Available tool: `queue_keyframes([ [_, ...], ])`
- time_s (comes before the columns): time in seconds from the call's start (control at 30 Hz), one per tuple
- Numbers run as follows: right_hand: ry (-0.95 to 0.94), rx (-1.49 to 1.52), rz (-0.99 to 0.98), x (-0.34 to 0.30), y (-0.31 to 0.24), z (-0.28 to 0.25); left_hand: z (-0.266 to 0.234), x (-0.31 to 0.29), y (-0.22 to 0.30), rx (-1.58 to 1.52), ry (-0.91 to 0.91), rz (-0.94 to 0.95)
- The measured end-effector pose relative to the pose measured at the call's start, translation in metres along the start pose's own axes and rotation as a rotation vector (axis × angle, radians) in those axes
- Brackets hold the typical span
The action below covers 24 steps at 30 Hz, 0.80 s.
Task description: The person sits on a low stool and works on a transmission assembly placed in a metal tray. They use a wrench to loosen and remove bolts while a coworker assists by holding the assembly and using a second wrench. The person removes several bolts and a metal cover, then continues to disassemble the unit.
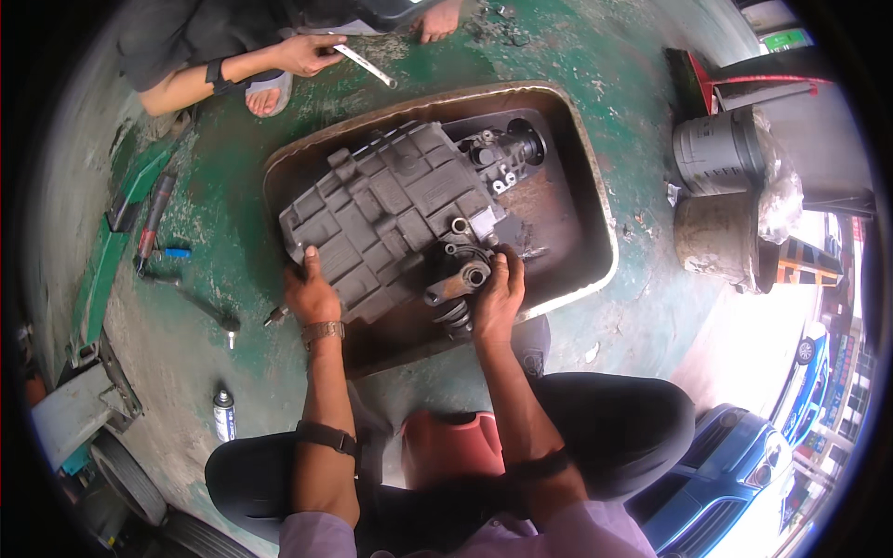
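A grey ribbed gearbox point(391, 209) is laid in a brown tray point(591, 200), which is placed on the green floor point(233, 167). Its near left edge is touched by the left hand point(314, 296), the thumb laid on top; whether the fingers are closed underneath cannot be told. The metal fitting point(451, 286) at its near right side is touched by the bent fingers of the right hand point(499, 298); whether it is firmly gripped cannot be told. Beyond the tray, a wrench point(367, 67) is held by a co-worker's hand point(310, 56). To the left, a spray can point(224, 416) is seen.
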State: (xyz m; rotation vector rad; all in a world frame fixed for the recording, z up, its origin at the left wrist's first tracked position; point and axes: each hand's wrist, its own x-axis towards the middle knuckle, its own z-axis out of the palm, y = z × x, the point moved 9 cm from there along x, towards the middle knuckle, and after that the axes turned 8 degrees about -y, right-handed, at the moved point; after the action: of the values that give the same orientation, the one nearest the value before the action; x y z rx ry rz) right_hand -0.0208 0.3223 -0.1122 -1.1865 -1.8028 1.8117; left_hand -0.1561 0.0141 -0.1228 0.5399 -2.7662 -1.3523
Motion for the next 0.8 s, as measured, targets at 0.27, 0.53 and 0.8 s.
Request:
queue_keyframes([
  [0.27,0.013,0.21,0.043,-0.002,-0.004,0.005,0.003,0.002,-0.007,-0.021,-0.019,-0.111],
  [0.53,0.006,0.286,0.02,0.0,0.009,0.008,0.006,0.006,-0.023,-0.05,-0.064,-0.207],
  [0.8,0.015,0.331,0.068,0.0,0.015,0.01,0.003,0.003,-0.015,0.012,-0.04,-0.184],
])
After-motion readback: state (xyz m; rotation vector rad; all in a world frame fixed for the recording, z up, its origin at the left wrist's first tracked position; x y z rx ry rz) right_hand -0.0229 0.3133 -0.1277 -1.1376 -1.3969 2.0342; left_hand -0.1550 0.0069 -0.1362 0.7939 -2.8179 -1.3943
